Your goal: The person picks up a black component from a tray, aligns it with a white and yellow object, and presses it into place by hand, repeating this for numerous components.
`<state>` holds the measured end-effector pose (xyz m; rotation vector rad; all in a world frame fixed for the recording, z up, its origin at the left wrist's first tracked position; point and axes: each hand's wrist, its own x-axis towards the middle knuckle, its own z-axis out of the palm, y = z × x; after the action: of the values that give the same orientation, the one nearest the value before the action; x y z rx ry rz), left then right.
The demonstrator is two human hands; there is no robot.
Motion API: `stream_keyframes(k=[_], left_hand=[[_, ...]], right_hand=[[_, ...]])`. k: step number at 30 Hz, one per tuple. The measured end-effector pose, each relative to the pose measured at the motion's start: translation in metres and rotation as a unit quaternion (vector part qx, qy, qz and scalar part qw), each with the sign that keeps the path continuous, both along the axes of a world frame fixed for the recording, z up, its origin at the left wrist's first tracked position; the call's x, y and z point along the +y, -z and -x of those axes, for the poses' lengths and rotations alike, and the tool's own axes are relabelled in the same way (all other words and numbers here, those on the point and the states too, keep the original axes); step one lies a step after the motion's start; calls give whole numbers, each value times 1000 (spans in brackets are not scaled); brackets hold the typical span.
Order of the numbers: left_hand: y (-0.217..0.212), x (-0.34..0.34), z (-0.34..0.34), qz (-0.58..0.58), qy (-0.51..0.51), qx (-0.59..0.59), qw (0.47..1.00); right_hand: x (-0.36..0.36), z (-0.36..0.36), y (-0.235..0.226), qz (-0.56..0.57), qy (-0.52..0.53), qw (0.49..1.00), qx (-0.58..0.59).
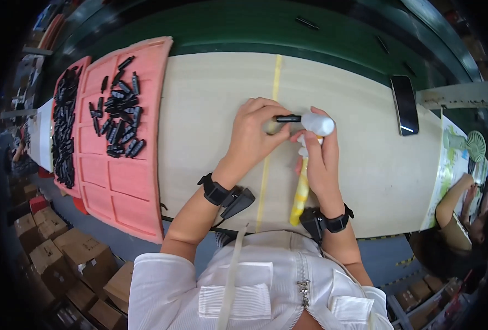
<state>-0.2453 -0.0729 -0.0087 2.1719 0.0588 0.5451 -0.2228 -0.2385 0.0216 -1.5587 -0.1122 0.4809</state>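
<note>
Beige worktop (211,82) across mid-frame, yellow line running down it; green surface (233,27) along the top edge; cardboard boxes (84,258) at lower left. Left hand (256,131), centre: thumb and fingers pinching the left end of a slim black piece (288,119), lying roughly level. Right hand (322,157), right of centre: fingers curled round a white rounded object (318,125) at the black piece's right end; contact between the two cannot be told. Yellow-and-white stick (300,198) slopes below the right hand. Pink tray (134,203) at left bears loose black pieces (122,113). Dark phone (404,104) lies at upper right.
</note>
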Motion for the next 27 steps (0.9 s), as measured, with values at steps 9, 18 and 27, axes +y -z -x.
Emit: stream_keyframes(k=[9,18,27], left_hand=[[8,-4,1,14,12,43,999],[7,-8,8,61,45,32,997],[4,-12,15,466,107,144,866]], right_hand=[[9,5,-8,108,-35,985,-127],[-6,4,15,53,50,995,-60],[1,4,3,40,84,993,-73]])
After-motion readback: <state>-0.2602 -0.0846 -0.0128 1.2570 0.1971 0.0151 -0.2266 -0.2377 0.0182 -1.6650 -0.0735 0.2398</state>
